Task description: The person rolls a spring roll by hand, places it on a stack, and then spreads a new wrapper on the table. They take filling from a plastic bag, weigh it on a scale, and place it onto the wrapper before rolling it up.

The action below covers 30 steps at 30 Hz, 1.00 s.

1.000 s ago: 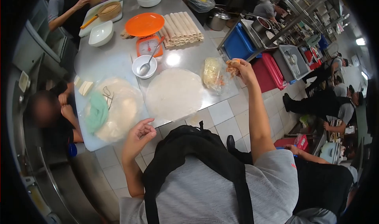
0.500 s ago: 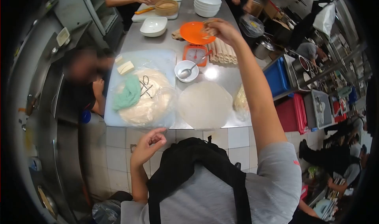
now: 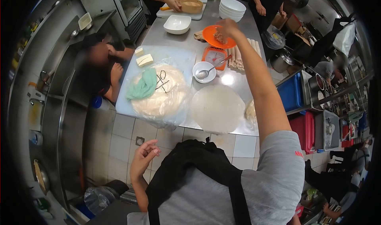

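Note:
Over the orange plate (image 3: 211, 41), which rests on an orange scale (image 3: 214, 56), my right hand (image 3: 229, 27) reaches out; its fingers are partly hidden and blurred. Some brownish filling (image 3: 220, 37) lies on the plate below it. My left hand (image 3: 146, 153) hovers in front of the table edge with fingers loosely curled and apart, holding nothing. A round pale wrapper sheet (image 3: 218, 109) lies near the front edge. Beside the scale is a white bowl (image 3: 204, 72) with a spoon. Rolled wrappers (image 3: 238, 57) lie right of the scale.
A cutting board (image 3: 126, 100) at left bears plastic-covered dough sheets (image 3: 160, 102), a green cloth (image 3: 143, 84) and pale blocks (image 3: 144, 60). Farther back are a white dish (image 3: 177, 24), stacked bowls (image 3: 232, 9) and bamboo baskets (image 3: 191, 5). Co-workers stand at the left and far side.
The camera view has shifted, so the table appears farther right. Filling now shows on the plate, beneath my right hand, where that hand held a brownish piece before.

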Each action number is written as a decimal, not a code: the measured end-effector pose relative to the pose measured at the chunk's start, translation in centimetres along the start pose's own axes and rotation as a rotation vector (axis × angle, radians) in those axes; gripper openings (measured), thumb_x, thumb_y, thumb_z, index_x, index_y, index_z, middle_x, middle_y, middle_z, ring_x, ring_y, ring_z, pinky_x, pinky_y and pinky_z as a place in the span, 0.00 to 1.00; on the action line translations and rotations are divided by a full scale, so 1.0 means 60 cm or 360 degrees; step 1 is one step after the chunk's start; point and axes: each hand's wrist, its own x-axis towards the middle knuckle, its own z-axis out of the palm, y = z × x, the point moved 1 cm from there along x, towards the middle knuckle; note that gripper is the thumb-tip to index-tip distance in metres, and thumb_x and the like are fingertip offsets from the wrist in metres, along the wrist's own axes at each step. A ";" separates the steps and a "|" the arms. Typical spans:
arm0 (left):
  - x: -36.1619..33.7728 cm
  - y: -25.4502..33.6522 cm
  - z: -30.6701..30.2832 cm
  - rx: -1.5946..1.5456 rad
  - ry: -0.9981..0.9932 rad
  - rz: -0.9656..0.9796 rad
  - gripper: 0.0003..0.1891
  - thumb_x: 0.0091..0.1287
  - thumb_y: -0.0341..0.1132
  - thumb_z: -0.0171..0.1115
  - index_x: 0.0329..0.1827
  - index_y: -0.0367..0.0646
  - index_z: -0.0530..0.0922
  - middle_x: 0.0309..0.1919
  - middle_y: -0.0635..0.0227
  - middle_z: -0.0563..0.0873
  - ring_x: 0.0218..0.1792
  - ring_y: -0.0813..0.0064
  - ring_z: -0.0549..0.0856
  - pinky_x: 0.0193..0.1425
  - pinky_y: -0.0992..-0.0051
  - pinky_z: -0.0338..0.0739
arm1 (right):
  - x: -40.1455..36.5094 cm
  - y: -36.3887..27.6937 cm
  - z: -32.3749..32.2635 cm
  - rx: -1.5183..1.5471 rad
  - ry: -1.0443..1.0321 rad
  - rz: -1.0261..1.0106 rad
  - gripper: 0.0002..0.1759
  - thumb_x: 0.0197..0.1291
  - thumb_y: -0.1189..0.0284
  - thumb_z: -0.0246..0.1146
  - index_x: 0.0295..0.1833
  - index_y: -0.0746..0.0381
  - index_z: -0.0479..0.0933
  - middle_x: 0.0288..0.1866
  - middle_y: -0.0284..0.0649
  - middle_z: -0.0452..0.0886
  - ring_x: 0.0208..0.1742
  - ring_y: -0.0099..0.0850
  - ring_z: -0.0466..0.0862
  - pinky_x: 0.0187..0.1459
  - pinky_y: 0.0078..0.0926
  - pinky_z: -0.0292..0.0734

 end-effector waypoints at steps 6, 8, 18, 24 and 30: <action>0.007 0.018 -0.009 -0.0007 0.0067 0.0086 0.19 0.66 0.26 0.59 0.59 0.33 0.71 0.36 0.67 0.81 0.37 0.81 0.78 0.46 0.80 0.73 | -0.001 0.015 -0.083 0.0167 0.0291 -0.0034 0.12 0.47 0.67 0.67 0.36 0.63 0.85 0.34 0.47 0.85 0.38 0.38 0.86 0.43 0.32 0.79; 0.011 0.021 -0.010 0.0066 0.0083 0.0123 0.19 0.66 0.25 0.58 0.60 0.32 0.71 0.36 0.67 0.81 0.38 0.80 0.78 0.46 0.80 0.73 | -0.015 0.024 -0.091 0.0135 0.0318 -0.0003 0.12 0.47 0.67 0.68 0.35 0.63 0.85 0.33 0.47 0.85 0.37 0.38 0.86 0.42 0.32 0.79; 0.015 0.022 -0.018 0.0120 0.0103 0.0155 0.19 0.66 0.25 0.58 0.60 0.33 0.71 0.36 0.68 0.81 0.37 0.81 0.78 0.46 0.80 0.73 | -0.041 0.088 -0.066 0.0361 0.0208 0.0146 0.11 0.43 0.69 0.69 0.33 0.63 0.85 0.31 0.47 0.85 0.34 0.36 0.86 0.41 0.30 0.79; 0.012 0.019 -0.020 0.0113 0.0134 0.0133 0.19 0.66 0.25 0.59 0.60 0.33 0.71 0.36 0.69 0.81 0.38 0.81 0.79 0.46 0.80 0.73 | -0.042 0.083 -0.022 0.0389 0.0050 0.0055 0.20 0.46 0.64 0.70 0.45 0.63 0.83 0.41 0.51 0.84 0.41 0.40 0.85 0.46 0.31 0.78; 0.006 0.016 -0.017 0.0081 0.0187 0.0106 0.19 0.66 0.26 0.59 0.59 0.33 0.71 0.36 0.68 0.81 0.37 0.80 0.79 0.45 0.80 0.74 | -0.052 0.048 0.024 0.0214 0.0000 0.0038 0.20 0.47 0.67 0.70 0.46 0.64 0.82 0.41 0.49 0.85 0.41 0.40 0.85 0.46 0.32 0.78</action>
